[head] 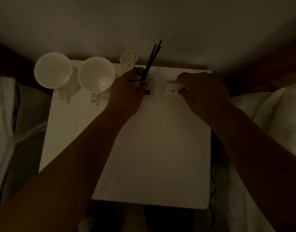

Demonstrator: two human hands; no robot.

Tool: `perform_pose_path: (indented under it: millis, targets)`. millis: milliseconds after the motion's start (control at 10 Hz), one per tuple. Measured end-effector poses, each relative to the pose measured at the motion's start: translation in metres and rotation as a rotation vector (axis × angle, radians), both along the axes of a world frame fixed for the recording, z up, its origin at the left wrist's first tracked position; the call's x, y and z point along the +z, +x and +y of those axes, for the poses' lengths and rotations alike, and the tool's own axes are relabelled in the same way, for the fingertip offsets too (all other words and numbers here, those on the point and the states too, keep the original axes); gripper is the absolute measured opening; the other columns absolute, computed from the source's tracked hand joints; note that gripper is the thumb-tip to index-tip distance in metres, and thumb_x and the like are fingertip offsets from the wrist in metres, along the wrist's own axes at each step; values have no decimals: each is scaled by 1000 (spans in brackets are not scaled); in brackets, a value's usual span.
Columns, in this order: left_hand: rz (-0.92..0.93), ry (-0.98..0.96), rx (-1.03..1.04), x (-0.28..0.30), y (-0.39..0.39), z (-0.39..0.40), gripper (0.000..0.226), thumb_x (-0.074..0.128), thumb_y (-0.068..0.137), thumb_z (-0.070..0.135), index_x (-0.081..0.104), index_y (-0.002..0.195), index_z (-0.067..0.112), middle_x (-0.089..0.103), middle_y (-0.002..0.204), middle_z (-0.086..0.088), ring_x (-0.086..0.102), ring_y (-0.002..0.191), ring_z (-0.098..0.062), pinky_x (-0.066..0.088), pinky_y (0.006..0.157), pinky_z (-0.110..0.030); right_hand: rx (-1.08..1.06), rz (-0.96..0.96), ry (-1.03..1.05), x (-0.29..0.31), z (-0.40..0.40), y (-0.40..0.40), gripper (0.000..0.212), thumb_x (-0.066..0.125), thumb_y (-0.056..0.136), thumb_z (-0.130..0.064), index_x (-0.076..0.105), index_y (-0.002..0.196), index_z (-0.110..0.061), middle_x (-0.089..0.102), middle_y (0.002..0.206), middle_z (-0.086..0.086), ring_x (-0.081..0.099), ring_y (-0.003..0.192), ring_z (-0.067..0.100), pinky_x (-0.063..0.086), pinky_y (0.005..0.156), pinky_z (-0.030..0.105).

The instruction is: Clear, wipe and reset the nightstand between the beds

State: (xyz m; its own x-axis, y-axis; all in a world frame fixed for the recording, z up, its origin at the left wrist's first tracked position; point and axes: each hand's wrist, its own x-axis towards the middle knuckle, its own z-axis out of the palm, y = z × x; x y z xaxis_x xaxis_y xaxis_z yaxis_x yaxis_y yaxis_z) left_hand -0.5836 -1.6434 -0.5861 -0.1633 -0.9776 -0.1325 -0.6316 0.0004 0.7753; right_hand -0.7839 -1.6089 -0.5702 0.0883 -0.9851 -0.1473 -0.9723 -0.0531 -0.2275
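Head view, dim. Two round lamps (53,70) (96,75) and a pale flower (128,59) along the white bench's (160,148) far edge. Left hand (127,91) pinches a jar of dark sticks (151,59); right hand (204,91) grips a small card (173,87) (print unreadable). Bedding (269,114) either side.

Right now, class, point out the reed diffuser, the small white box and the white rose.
reed diffuser (153,56), head view, on the dark sticks.
small white box (171,87), head view, on its top face.
white rose (128,59), head view, on its petals.
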Motion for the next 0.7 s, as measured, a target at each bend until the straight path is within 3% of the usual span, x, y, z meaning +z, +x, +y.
perform_pose_path:
  millis: [200, 300, 400, 500, 600, 700]
  targets:
    - [-13, 41, 18, -2, -3, -3, 31, 58, 95, 17, 57, 126, 19, 55, 110, 12, 56, 102, -5, 37, 71, 4, -65, -120, 15, 0, -9, 0, 31, 58, 93, -23, 59, 123, -15, 61, 123, 13, 52, 116, 35, 42, 96, 46]
    - [-2, 70, 50, -4, -5, -2, 37, 57, 95, 16, 53, 131, 21, 58, 118, 6, 54, 105, -8, 37, 74, 1, -66, -114, 36, 1, -9, 0, 34, 58, 93, -23, 57, 126, -15, 58, 127, 13, 50, 119, 35, 42, 98, 50]
    - [40, 106, 77, -1, -6, 2, 52, 62, 91, 17, 42, 139, 19, 58, 126, 0, 54, 114, -14, 40, 87, -16, -68, -83, 28, 5, -9, 1, 52, 66, 87, -28, 48, 135, -21, 55, 131, 11, 48, 123, 34, 42, 100, 49]
    - [35, 85, 73, 1, 0, 19, 57, 66, 88, 23, 41, 139, 22, 48, 117, 18, 43, 107, 2, 35, 87, -12, -58, -38, -21, 11, -3, 1, 84, 75, 78, -35, 28, 147, -23, 40, 147, 9, 29, 139, 35, 29, 109, 57]
    - [-57, 150, 49, 0, 10, 44, 70, 66, 88, 31, 30, 147, 24, 43, 140, 10, 38, 124, -4, 25, 99, -19, -78, 16, -89, 19, 13, 6, 88, 75, 77, -39, 25, 148, -20, 28, 154, 13, 18, 143, 35, 24, 110, 60]
    - [-139, 155, 10, 3, 18, 70, 75, 62, 90, 36, 20, 151, 24, 26, 157, 0, 28, 140, -17, 20, 102, -23, -105, 15, -133, 19, 36, 16, 85, 72, 78, -40, 28, 147, -17, 25, 155, 16, 16, 144, 36, 22, 111, 58]
